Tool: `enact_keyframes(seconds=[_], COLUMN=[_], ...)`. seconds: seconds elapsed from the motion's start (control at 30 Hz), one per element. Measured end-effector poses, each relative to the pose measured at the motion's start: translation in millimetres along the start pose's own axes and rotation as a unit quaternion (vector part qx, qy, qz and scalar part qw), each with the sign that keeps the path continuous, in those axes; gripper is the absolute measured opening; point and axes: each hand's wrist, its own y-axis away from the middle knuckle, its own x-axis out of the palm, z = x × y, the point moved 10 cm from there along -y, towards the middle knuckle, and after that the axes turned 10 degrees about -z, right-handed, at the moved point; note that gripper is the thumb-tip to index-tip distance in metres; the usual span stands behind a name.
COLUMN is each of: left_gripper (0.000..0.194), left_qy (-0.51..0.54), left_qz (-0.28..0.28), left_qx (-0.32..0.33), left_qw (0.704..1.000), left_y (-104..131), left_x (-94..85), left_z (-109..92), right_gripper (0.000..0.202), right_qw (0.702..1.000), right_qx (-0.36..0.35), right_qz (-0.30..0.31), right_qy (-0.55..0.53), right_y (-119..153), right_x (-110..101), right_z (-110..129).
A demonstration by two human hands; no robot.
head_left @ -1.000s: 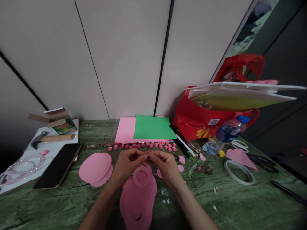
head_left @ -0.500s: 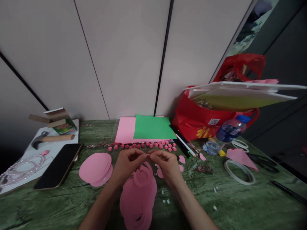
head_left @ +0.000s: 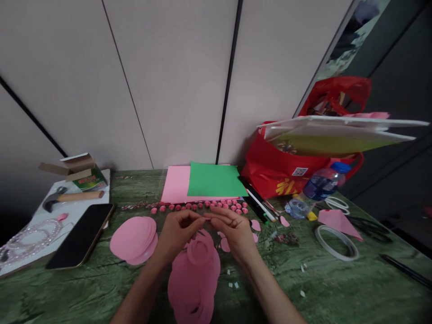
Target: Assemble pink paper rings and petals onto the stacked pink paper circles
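"What's in the hands?"
"The left hand [head_left: 180, 230] pinches a small pink piece [head_left: 208, 218], mostly hidden by fingers; the right hand [head_left: 236, 230] touches it, but I can't tell its grip."
"Where, and pointing how?"
"By the pink cutouts' [head_left: 192, 281] far end, long axis seemingly left to right."
"Containers?"
"The far-right red bag [head_left: 266, 168] holds white boards [head_left: 324, 120]; its depths are obscured. The far-left box [head_left: 90, 181] gapes, contents unseen."

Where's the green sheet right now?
Head view: the green sheet lies back-centre on the table, overlapping the pink sheet, just behind the row of small pink pieces and left of the red bag.
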Motion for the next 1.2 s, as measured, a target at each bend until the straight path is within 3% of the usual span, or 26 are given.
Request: enact_keyframes(seconds=[0.6,1.2], left_gripper=[0.015,0.022], left_qy=[0.025,-0.009], left_qz=[0.023,0.104], left_qx=[0.029,0.053], left_qw=[0.999,0.993], left_y=[1.8,6.6], left_x=[5.4,19.5], left_z=[-8.4,-8.6], right_gripper=[0.039,0.042], right_qw=[0.998,0.996], right_qx=[0.005,-0.029], right_qz=[-0.068,0.018], right_qy=[0.007,0.078], right_y=[0.1,1.1], right_x=[-10.8,2.1], right_z=[3.0,-1.0])
